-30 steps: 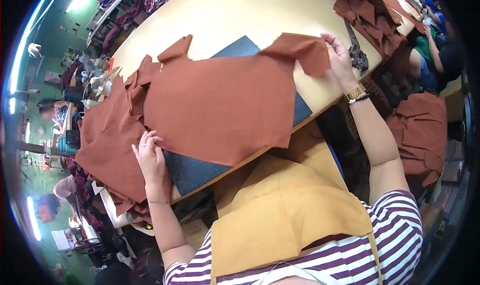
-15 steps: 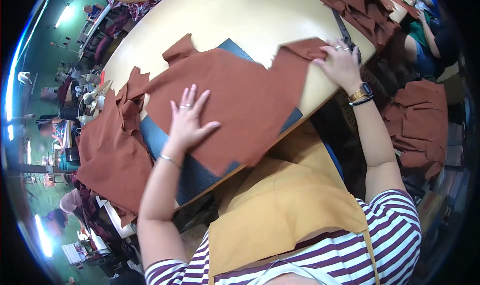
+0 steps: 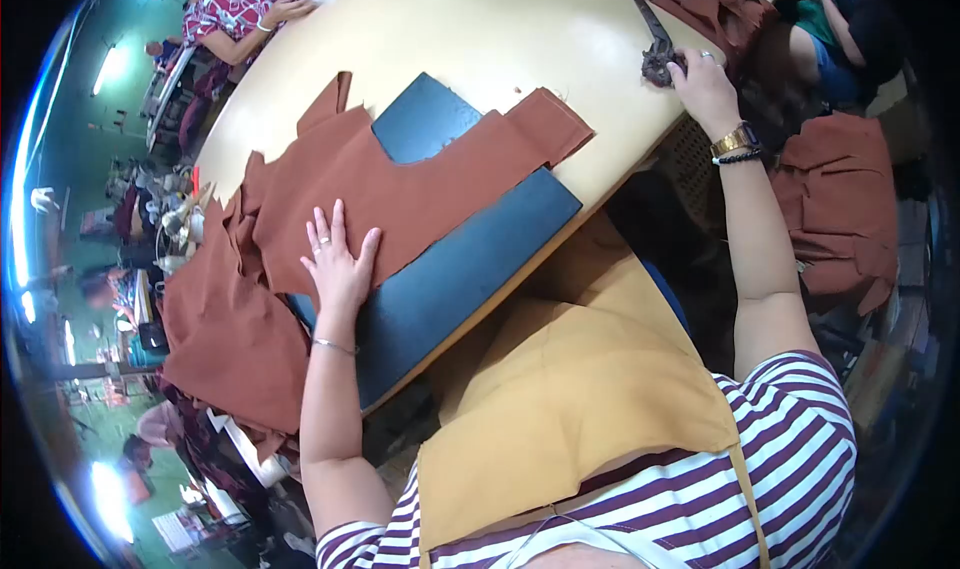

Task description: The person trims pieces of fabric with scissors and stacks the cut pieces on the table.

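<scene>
My left hand (image 3: 340, 264) lies with spread fingers on a rust-brown fabric piece (image 3: 400, 184). That piece rests folded over on a dark blue board (image 3: 460, 274) near the table's edge. At the right, my right hand (image 3: 705, 89) touches the dark, wrapped handles of large scissors (image 3: 655, 41); its fingers curl around the handle end. The blades point away toward the back. A crumpled pile of rust-brown fabric (image 3: 235, 314) sits at the left, against the flat piece.
The pale table (image 3: 520, 29) has a curved far edge. More brown fabric (image 3: 700, 4) is heaped at the back right, and another stack (image 3: 835, 204) lies right of my arm. One person (image 3: 235, 19) is across the table, another (image 3: 835, 39) at the far right.
The fabric piece has been laid down flatter, uncovering more of the blue board. My left hand has stayed spread on it. My right hand has let go of its corner and moved to the scissors.
</scene>
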### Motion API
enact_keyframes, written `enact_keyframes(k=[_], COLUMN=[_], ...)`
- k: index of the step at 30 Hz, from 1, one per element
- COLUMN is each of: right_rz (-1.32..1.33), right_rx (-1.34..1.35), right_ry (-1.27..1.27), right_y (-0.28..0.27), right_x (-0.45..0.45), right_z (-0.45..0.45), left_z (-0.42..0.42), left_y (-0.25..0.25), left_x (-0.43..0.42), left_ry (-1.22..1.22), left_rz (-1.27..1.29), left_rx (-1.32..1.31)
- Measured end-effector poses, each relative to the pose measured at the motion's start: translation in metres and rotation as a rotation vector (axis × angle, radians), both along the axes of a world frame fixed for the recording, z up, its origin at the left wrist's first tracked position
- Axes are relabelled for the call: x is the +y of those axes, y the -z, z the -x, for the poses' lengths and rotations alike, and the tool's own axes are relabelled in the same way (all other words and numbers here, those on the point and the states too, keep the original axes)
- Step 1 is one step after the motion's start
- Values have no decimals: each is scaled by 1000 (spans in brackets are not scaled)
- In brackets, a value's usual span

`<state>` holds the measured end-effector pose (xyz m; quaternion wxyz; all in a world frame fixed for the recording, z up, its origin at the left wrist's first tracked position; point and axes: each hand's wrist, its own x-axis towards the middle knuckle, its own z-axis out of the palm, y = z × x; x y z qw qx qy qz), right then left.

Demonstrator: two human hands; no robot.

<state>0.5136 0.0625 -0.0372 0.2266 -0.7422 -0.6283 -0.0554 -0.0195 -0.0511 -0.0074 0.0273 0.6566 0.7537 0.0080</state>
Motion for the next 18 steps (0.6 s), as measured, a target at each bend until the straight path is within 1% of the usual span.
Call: enact_keyframes(k=[3,4,5,7,9,10,12,13,14,15,16,17,18], right_rz=[73,13,31,70,137,186,287,378,469,553,580,571,608], right_rx=[-34,-165,-183,-223,-150,-137,-75,46,166,281,722,1116,1480], right_ry=[-23,-66,-94,-146,-95,-90,-84,-101,-119,-141,-129,-126,-304], right_y=[-11,-16,-23,-34,-27,-23,-29,-31,-29,-29,-26,-47,-46], right_x=[1,-2,-4,-4,10,21,36,42,49,56,55,28,12], right_z=[-10,-11,-7,4,1,-4,-9,-12,-17,-22,-26,-8,-11], left_z=[40,84,81,88,58,34,-17,-41,-70,-94,-105,-113,-115], left_y=[-8,11,-9,-14,-34,-40,-47,-43,-48,-52,-39,-28,-12], left_x=[-8,-8,-12,-17,-1,8,31,41,51,53,62,73,80], left_ry=[4,124,-7,47,272,408,639,710,816,855,926,996,1018], left_rz=[17,-73,50,-82,-209,-294,-347,-355,-269,-177,-176,-106,-67], left_rx=[-28,-104,-133,40,111,28,21,52,-48,-45,-49,-68,-136])
